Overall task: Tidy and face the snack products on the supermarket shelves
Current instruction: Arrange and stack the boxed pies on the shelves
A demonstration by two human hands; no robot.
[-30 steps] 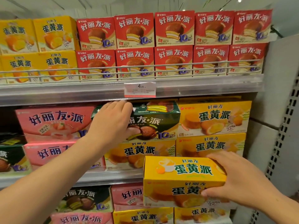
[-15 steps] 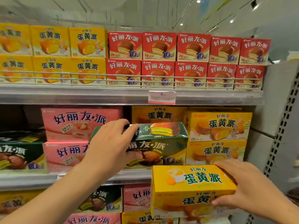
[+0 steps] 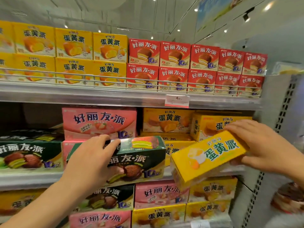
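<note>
My left hand (image 3: 88,157) grips the left end of a dark green pie box (image 3: 139,160), fingers over its top and thumb on its front, in front of the middle shelf. Tilted up to the right, a yellow egg-yolk pie box (image 3: 209,155) hangs off the shelf, gripped at its right end by my right hand (image 3: 266,145). Behind them stand pink boxes (image 3: 100,122) and yellow boxes (image 3: 167,120) on the middle shelf.
The top shelf holds yellow boxes (image 3: 74,55) at left and red boxes (image 3: 197,66) at right behind a wire rail (image 3: 125,81), with a price tag (image 3: 177,100) below. Another green box (image 3: 29,153) sits at left. A perforated upright (image 3: 286,102) bounds the right side.
The green box has come forward and down off the stack toward the shelf's front edge. My right hand has raised the yellow box and tilted it up to the right.
</note>
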